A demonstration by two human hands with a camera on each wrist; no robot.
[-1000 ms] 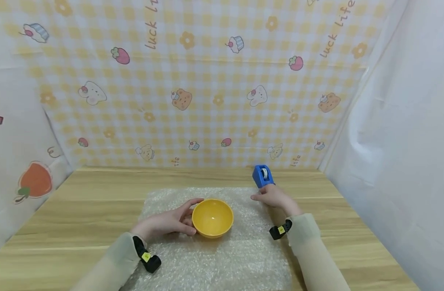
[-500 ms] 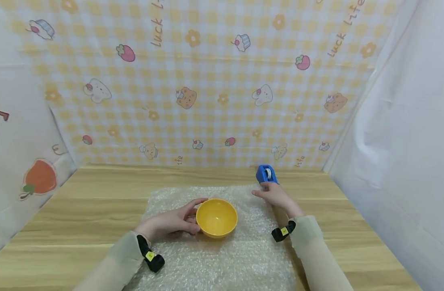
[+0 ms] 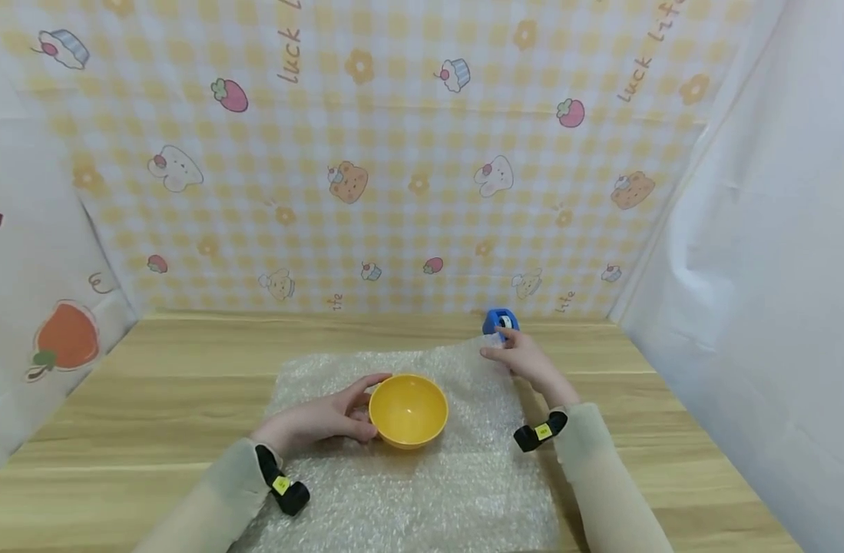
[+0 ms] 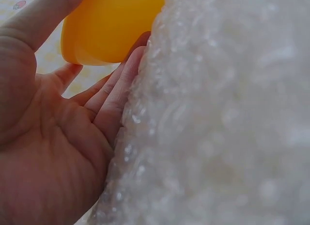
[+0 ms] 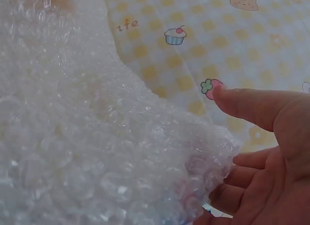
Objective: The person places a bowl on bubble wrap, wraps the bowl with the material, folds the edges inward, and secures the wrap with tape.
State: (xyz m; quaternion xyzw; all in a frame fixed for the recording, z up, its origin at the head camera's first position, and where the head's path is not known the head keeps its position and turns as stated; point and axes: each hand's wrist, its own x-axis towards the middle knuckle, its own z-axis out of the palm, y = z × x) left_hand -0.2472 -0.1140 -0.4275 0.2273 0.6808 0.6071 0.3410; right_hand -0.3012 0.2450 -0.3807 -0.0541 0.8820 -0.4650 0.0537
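Note:
A yellow bowl (image 3: 408,412) sits upright on a sheet of bubble wrap (image 3: 422,499). From the left, my left hand (image 3: 321,418) holds its side, thumb at the near side and index finger at the far rim. The left wrist view shows the palm turned toward the bowl (image 4: 114,28), with several fingers along the wrap. At the sheet's far right corner, my right hand (image 3: 530,362) has its fingers behind the raised wrap (image 5: 121,137). Its thumb (image 5: 252,106) stands apart from the sheet.
A blue tape dispenser (image 3: 491,319) with a white roll stands on the wooden table (image 3: 152,384) behind the right hand, partly hidden by it and the wrap. A checked cloth (image 3: 408,230) hangs along the back; white sheets (image 3: 760,307) hang at the sides.
My right hand has moved up and away, raising the far right corner of the bubble wrap so it overlaps the tape dispenser. My left hand stays at the bowl.

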